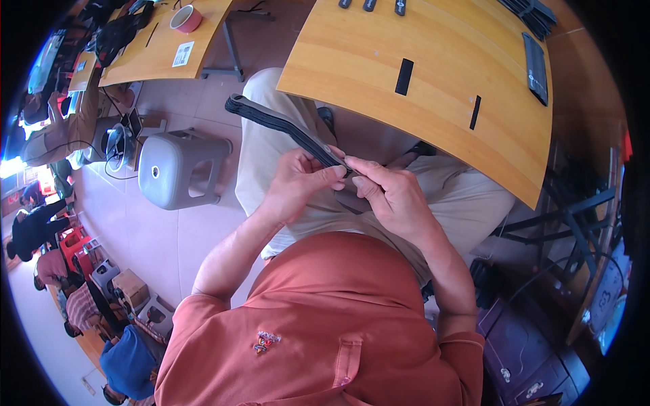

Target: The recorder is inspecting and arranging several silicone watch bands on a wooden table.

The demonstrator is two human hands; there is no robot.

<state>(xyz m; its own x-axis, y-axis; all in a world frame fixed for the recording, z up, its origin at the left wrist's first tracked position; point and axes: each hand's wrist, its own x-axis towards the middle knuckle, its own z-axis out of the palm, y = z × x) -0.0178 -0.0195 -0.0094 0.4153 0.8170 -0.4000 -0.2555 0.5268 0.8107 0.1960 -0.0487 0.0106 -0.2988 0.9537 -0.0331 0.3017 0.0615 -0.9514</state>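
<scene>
A bundle of long, flat black straps (274, 119) with rounded ends slants over my lap, its free end pointing to the far left. My left hand (298, 179) grips the bundle near its lower end, thumb lying on top. Close beside it, my right hand (393, 193) pinches that same end between thumb and fingers. The fingertips of both hands nearly meet there and hide the very end of the straps.
Ahead is a wooden table (352, 68) bearing a black strip (404, 76), a thinner one (476, 112), a dark flat packet (535, 68) and stacked black strips (531, 17). A grey stool (179, 169) stands left. Beyond, a second table (203, 40) holds a pink bowl (186, 19); several people sit farther left.
</scene>
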